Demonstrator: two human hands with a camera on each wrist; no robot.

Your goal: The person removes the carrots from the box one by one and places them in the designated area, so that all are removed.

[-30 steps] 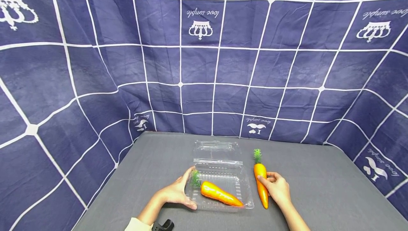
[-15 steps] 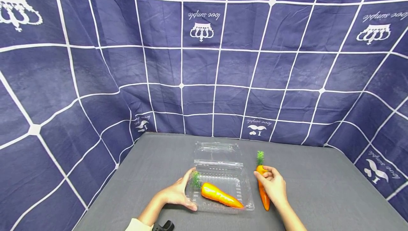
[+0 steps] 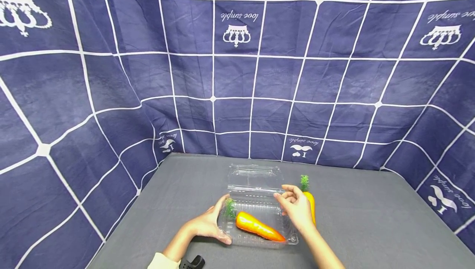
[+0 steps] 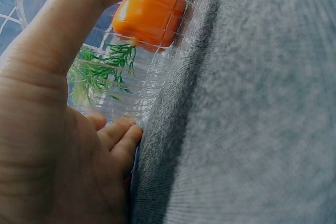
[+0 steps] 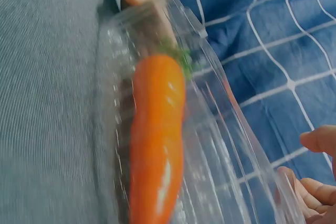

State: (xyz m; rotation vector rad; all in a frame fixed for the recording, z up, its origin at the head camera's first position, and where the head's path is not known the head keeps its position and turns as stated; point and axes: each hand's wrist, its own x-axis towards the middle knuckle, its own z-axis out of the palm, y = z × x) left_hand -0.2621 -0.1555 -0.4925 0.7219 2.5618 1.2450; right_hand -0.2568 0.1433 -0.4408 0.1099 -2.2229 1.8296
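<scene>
A clear plastic clamshell box (image 3: 259, 207) lies on the table with its lid (image 3: 256, 175) folded back. Inside it, one orange carrot (image 3: 256, 224) with green leaves at the left slants across the base. My left hand (image 3: 205, 223) holds the box's left side, thumb at the front corner and fingers toward the back; in the left wrist view its fingers (image 4: 123, 142) touch the ribbed wall. Over the box's right edge hovers my right hand (image 3: 298, 209), thumb and fingers apart, nothing between them. A second carrot (image 3: 311, 204) lies right of the box, partly hidden behind that hand.
Grey cloth covers the table (image 3: 371, 219). A dark blue curtain (image 3: 237, 75) with white grid lines hangs along the back and both sides. At the left wrist is a black band (image 3: 192, 263).
My right hand has let go of the second carrot and moved left to the box's right edge. That carrot stays beside the box. The left hand has kept its place.
</scene>
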